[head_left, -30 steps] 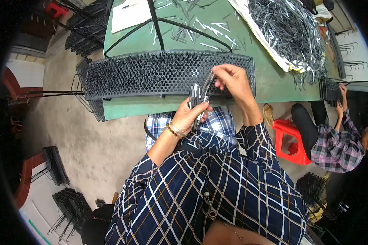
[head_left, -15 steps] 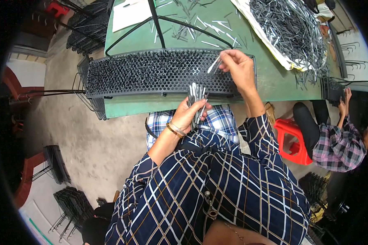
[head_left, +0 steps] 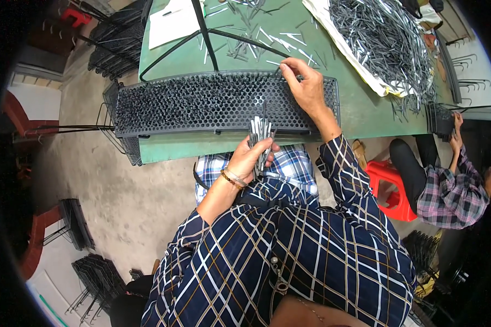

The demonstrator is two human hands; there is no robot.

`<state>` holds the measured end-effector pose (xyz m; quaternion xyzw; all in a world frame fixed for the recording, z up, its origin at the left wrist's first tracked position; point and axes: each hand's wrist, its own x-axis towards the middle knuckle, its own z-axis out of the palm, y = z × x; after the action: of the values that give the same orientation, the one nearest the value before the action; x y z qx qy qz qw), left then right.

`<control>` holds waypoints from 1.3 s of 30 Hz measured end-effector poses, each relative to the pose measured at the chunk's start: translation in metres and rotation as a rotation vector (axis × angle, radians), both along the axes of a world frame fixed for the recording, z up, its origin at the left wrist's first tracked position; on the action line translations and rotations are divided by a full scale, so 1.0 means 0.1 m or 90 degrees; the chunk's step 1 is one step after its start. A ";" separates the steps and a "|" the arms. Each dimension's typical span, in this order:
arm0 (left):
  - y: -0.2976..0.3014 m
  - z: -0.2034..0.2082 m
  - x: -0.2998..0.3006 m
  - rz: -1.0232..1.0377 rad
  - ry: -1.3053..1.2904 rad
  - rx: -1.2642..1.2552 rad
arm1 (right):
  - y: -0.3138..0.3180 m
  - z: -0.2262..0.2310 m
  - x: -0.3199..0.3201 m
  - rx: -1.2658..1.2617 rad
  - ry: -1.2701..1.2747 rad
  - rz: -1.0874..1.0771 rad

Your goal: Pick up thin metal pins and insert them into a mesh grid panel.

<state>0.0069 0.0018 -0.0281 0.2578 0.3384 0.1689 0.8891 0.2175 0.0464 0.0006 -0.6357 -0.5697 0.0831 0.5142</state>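
Note:
A long black perforated tray [head_left: 191,103] lies across the near edge of the green table [head_left: 365,114], most of its holes filled with thin metal pins. My left hand [head_left: 249,159] is below the tray's front edge, closed around a bundle of metal pins [head_left: 261,133] that stand upright. My right hand [head_left: 305,87] reaches over the tray's far right part, fingertips pinched on a single pin [head_left: 281,68] at the top rim.
A big heap of loose pins [head_left: 387,41] lies on a light sheet at the table's far right; scattered pins and a white paper [head_left: 172,22] lie farther back. Another person [head_left: 447,185] sits at the right by a red stool [head_left: 390,188]. Black wire racks [head_left: 95,278] stand on the floor left.
My right hand took a pin from the bundle in my left hand and carried it up and right to the tray's far rim. My left hand stayed put.

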 end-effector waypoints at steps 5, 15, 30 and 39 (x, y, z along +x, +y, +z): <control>0.01 0.00 -0.01 -0.002 0.007 -0.006 | 0.00 -0.05 0.02 0.007 0.006 -0.001; 0.00 -0.01 0.00 -0.013 0.010 -0.004 | -0.01 -0.15 0.01 0.008 -0.046 -0.004; 0.00 0.00 0.00 0.002 -0.004 -0.006 | -0.03 -0.12 0.03 0.003 -0.110 -0.009; 0.01 -0.02 0.01 -0.022 -0.008 0.006 | -0.19 0.01 0.03 -0.044 -0.170 0.045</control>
<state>0.0081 0.0025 -0.0301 0.2667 0.3272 0.1566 0.8929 0.2204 0.0275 0.0012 -0.6376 -0.6521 0.0355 0.4087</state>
